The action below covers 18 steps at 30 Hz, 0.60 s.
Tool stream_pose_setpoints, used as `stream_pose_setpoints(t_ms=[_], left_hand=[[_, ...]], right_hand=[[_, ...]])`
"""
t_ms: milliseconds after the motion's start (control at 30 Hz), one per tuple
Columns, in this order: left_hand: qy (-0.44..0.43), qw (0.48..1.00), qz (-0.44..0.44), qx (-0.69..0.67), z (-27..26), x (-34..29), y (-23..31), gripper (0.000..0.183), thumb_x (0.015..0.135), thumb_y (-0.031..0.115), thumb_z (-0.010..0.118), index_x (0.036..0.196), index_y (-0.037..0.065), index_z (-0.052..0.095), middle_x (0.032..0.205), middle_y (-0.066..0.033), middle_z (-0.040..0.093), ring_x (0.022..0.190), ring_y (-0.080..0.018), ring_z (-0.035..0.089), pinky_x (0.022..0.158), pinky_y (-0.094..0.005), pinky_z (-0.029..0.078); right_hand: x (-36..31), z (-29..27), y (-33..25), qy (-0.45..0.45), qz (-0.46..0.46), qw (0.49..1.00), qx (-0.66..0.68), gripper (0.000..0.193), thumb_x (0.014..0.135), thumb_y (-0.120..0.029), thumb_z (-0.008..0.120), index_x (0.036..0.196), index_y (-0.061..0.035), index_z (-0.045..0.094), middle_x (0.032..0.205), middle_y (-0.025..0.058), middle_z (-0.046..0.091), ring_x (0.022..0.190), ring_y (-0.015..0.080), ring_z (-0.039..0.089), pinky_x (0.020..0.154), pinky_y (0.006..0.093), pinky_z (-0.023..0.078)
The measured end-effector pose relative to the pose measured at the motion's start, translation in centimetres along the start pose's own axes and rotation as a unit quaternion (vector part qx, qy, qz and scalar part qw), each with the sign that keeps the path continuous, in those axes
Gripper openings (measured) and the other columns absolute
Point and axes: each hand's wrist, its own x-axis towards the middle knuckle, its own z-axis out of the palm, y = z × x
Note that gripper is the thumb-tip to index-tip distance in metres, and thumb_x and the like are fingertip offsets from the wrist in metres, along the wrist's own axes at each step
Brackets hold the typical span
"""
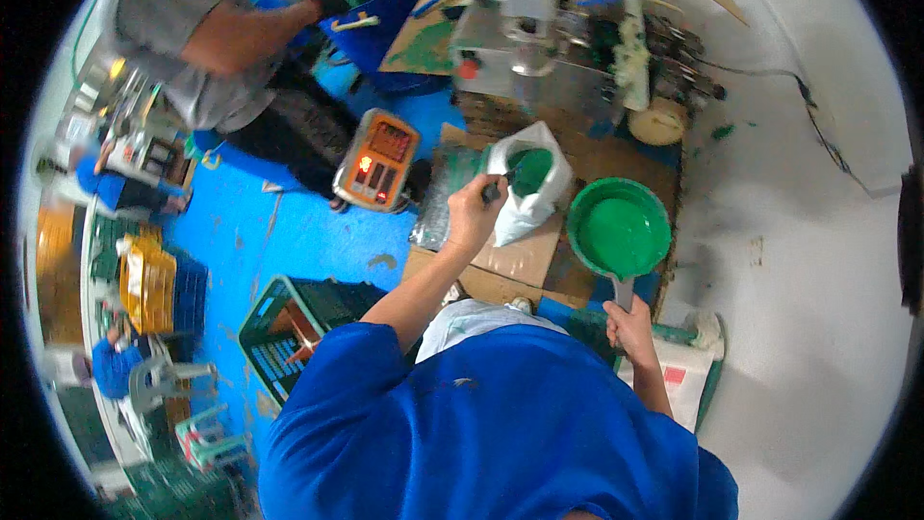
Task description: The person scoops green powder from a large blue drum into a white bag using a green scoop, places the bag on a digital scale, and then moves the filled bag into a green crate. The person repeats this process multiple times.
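My left hand [474, 210] is closed round a dark-handled tool, whose far end reaches to the mouth of a white bag [520, 222]. What kind of tool it is cannot be made out. Green paste [530, 170] shows inside the open bag, which stands upright in front of me. Off to the right, my right hand [630, 329] grips the grey handle of a round dipper [622, 279]. Thick green liquid fills much of the dipper's bowl, held level beside the bag and apart from it.
An orange weighing scale display [377, 160] is lit left of the bag. Machinery [534, 48] stands beyond it. Another person [207, 48] works at a blue barrel [390, 14]. A green crate [308, 327] sits at my left, a white wall [780, 231] at my right.
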Motion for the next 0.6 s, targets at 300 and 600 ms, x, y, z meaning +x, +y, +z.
stream_pose_setpoints(t_ms=[300, 600], left_hand=[[0.154, 0.849, -0.375, -0.34, -11.4, 1.6, 1.8, 0.015, 0.084, 0.016, 0.06, 0.075, 0.004, 0.055, 0.05, -0.003, 0.049, 0.036, -0.0082, 0.043, 0.031, -0.0234, 0.029], [0.011, 0.892, -0.285, -0.35, -19.7, 2.8, -2.9, 0.071, 0.077, 0.007, 0.068, 0.135, 0.009, 0.028, 0.082, -0.0094, 0.061, 0.054, -0.0103, 0.055, 0.043, -0.0208, 0.043]], right_hand=[[-0.6, 4.8, -8.9, -0.108, 0.018, 0.993, -0.054, 0.015, 0.082, -0.012, 0.06, 0.084, -0.0036, 0.047, 0.051, 0.0018, 0.046, 0.036, 0.01, 0.043, 0.032, 0.0262, 0.034], [6.4, 21.7, -15.5, -0.278, -0.046, 0.957, -0.061, 0.014, 0.084, -0.013, 0.058, 0.084, -0.0033, 0.047, 0.052, 0.0011, 0.046, 0.039, 0.0086, 0.045, 0.035, 0.025, 0.037]])
